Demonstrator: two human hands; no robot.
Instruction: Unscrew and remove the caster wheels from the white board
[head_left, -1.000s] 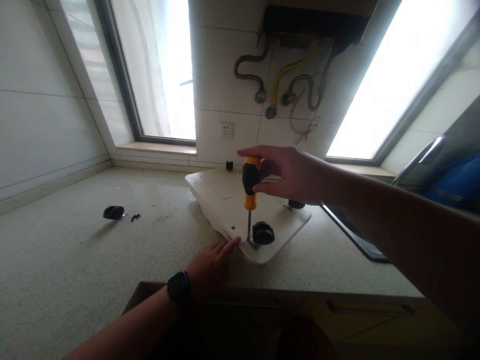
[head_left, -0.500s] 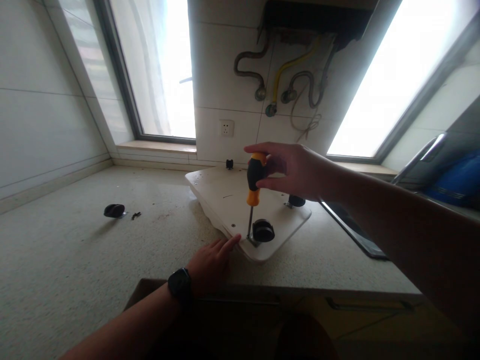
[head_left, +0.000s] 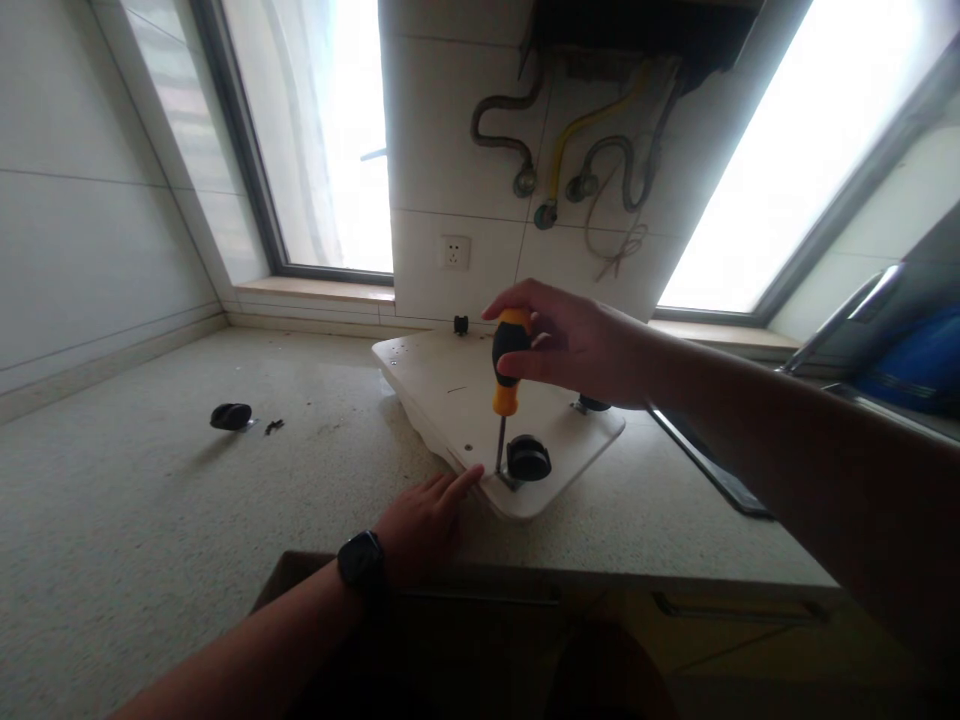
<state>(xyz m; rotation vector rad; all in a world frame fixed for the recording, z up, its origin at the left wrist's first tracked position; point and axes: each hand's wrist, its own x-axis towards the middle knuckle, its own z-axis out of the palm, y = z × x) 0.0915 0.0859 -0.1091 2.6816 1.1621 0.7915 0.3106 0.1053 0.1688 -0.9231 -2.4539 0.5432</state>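
My right hand is closed round the black and yellow handle of a screwdriver, which stands nearly upright. Its tip meets the metal plate of a black caster at the near corner of a white board. At the board's near left edge lies my left hand, palm down. Its index finger stretches out and touches the rim beside the screwdriver tip; the thumb is hidden. Another caster sits on the right corner, partly behind my right hand, and a third at the far edge.
A loose caster lies on the speckled counter at left, with several small dark screws beside it. At right is a dark-rimmed sink with a faucet. A wall socket and pipes are behind.
The fingers of my right hand have shifted round the screwdriver handle, the thumb now lying across it. The screwdriver tip and my left hand stay in place.
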